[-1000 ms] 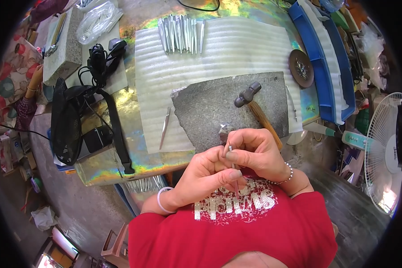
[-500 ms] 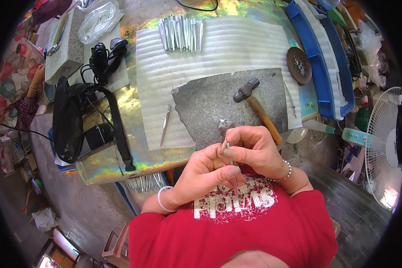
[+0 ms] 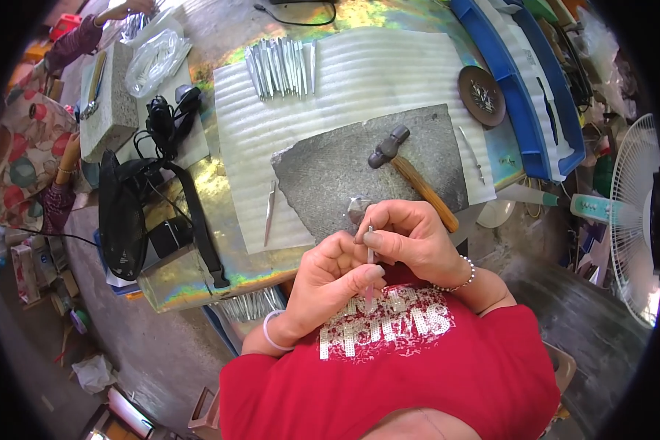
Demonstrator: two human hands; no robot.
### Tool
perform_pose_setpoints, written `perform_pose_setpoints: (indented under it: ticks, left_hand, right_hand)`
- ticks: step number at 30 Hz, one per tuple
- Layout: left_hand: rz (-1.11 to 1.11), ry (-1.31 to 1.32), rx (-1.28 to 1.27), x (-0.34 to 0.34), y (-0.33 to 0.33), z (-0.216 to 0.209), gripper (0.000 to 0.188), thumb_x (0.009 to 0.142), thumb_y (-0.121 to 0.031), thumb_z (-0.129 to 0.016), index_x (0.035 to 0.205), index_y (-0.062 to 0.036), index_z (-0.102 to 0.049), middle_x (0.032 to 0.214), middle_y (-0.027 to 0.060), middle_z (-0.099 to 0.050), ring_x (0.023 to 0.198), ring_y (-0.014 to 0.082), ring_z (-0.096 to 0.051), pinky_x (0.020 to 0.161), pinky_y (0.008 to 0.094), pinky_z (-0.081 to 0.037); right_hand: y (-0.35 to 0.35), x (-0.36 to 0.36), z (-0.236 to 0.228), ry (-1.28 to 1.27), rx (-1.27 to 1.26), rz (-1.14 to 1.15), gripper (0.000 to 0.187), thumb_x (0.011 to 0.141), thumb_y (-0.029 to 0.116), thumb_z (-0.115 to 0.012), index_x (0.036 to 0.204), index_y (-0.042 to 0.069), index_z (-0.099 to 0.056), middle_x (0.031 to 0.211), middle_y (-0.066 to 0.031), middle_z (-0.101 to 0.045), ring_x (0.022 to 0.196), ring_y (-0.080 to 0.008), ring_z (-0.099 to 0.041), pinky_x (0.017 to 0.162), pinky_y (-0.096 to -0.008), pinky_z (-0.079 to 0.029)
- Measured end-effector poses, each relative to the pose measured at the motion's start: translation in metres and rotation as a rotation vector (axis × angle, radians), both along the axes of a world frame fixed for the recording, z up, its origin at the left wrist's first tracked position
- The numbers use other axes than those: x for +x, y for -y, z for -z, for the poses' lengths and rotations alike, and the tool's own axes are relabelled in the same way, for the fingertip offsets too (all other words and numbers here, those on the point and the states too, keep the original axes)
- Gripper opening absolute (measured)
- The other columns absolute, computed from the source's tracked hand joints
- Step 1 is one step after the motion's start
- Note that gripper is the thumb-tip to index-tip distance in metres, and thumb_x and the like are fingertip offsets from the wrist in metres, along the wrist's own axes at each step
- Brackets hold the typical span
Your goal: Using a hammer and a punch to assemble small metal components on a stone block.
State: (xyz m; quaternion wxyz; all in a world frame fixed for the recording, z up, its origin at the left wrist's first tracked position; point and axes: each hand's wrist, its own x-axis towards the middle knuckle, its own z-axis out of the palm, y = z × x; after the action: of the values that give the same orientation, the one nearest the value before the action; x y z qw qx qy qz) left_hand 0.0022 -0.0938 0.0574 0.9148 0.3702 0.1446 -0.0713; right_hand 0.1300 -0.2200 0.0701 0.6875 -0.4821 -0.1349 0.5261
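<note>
My left hand (image 3: 335,275) and my right hand (image 3: 411,238) are close together in front of my chest, both closed on one slim metal piece (image 3: 371,258) that looks like tweezers. Its upper end is between my right thumb and fingers; my left thumb lies along its lower part. My fingers hide some of it. Just beyond them, a small shiny metal lump (image 3: 356,209) rests on a dark stone slab (image 3: 323,158). A hammer (image 3: 411,176) with a wooden handle lies across the slab. Left of the slab, a single slim silver piece (image 3: 270,213) lies on white foam sheet (image 3: 242,154).
Several similar silver pieces (image 3: 279,67) lie in a row at the back. To the right are a brown round dish (image 3: 468,95) of small metal bits, a blue tray (image 3: 517,95) and a fan (image 3: 631,220). A black bag (image 3: 121,220) and granite block (image 3: 114,103) stand left, near another person's hand (image 3: 136,7).
The view has shifted slightly. Both hands keep hold of the metal piece, which now stands more upright. At the far left, another person's arm has come into view, reaching toward the table's back.
</note>
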Motion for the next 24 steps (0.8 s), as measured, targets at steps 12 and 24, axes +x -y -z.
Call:
perform_pose_setpoints:
  ticks: [12, 24]
  left_hand:
    - [-0.491, 0.138, 0.136, -0.001, -0.014, -0.011, 0.019, 0.086, 0.0, -0.056, 0.104, 0.003, -0.052, 0.088, 0.0125, -0.055, 0.07, 0.0192, -0.06, 0.062, 0.0272, -0.049]
    - [-0.206, 0.006, 1.045, 0.155, -0.132, -0.027, 0.024, 0.085, -0.016, -0.063, 0.098, 0.0042, -0.062, 0.077, 0.0042, -0.061, 0.066, 0.0088, -0.057, 0.057, 0.0225, -0.047]
  right_hand:
    - [0.003, 0.009, 0.01, -0.086, 0.143, -0.018, 0.013, 0.091, 0.004, -0.054, 0.103, 0.001, -0.055, 0.076, -0.0067, -0.061, 0.057, -0.0053, -0.053, 0.052, -0.0171, -0.041]
    - [0.052, 0.015, -0.007, 0.105, -0.048, -0.126, 0.012, 0.091, 0.008, -0.055, 0.099, 0.0, -0.056, 0.078, -0.0009, -0.058, 0.061, -0.0017, -0.05, 0.052, -0.0166, -0.042]
